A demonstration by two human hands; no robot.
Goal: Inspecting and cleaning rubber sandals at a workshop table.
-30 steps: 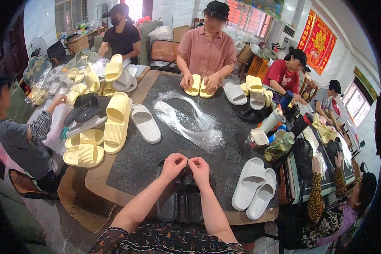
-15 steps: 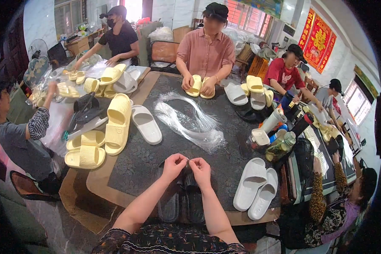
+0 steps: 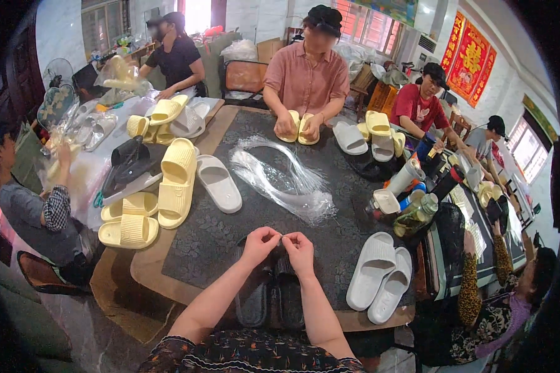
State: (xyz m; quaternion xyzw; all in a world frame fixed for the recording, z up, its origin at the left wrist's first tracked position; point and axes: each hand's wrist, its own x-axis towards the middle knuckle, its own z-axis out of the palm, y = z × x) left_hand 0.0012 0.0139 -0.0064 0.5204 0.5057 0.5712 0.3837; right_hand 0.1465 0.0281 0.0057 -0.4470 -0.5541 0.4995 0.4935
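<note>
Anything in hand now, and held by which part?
Cannot tell: left hand and right hand both pinch, close together, but anything held is too small to see.

From my end I see both bare forearms running up from the lower edge and angling inward, the left forearm [image 3: 214, 299] slanting more than the right forearm [image 3: 320, 311]. My left hand [image 3: 259, 245] and right hand [image 3: 299, 251] face each other at the middle, just beside one another. On each, thumb and forefinger are pinched together at the tips, the other fingers curled, wrists nearly straight.
</note>
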